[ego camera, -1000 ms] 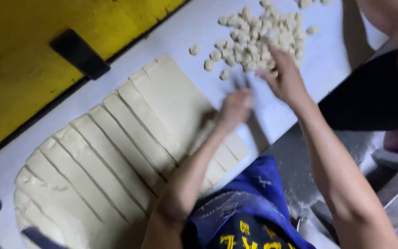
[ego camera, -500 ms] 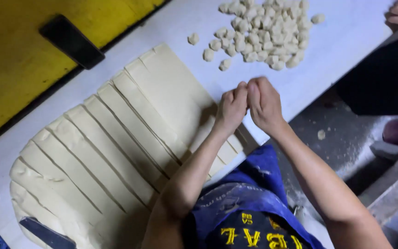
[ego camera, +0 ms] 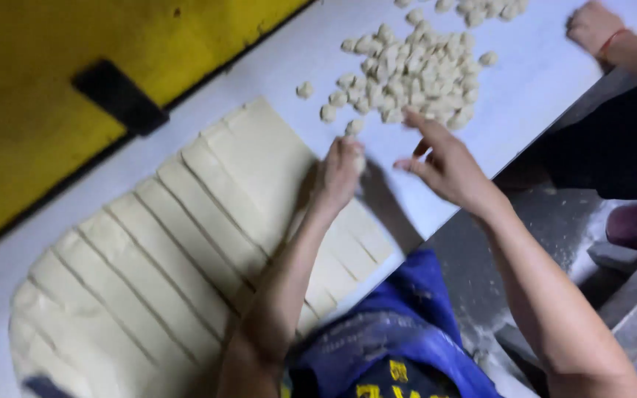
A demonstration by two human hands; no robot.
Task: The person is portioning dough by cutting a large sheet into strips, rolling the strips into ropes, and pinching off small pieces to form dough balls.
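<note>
One small lump of dough (ego camera: pixel 357 158) is sitting pinched at the fingertips of the left hand (ego camera: pixel 339 175), just right of centre in the frame, right at the end of the cut strips (ego camera: pixel 208 221). The fingers are curling narrow around that lump, so the hand is holding it. The right hand (ego camera: pixel 447 168) is hovering just beside, fingers spread wide and holding nothing, its fingertips nearing the lower edge of the pile of pieces (ego camera: pixel 414 70) in the upper middle.

Doing this well, to my eye, is a matter of pinching off bits that match the pile in size, tearing cleanly at the strip's end and not stretching it thin. The free hand is looking best placed to flick each bit onto the heap's edge, keeping pieces from clumping.

Further out, the dough sheet (ego camera: pixel 112 295) is lying scored into long parallel strips across the lower left, on a white table (ego camera: pixel 525 96) running diagonally. Yellow floor (ego camera: pixel 31 96) is showing upper left with a black block (ego camera: pixel 119 96). Another person's hand (ego camera: pixel 591 26) is resting at the upper right corner.
</note>
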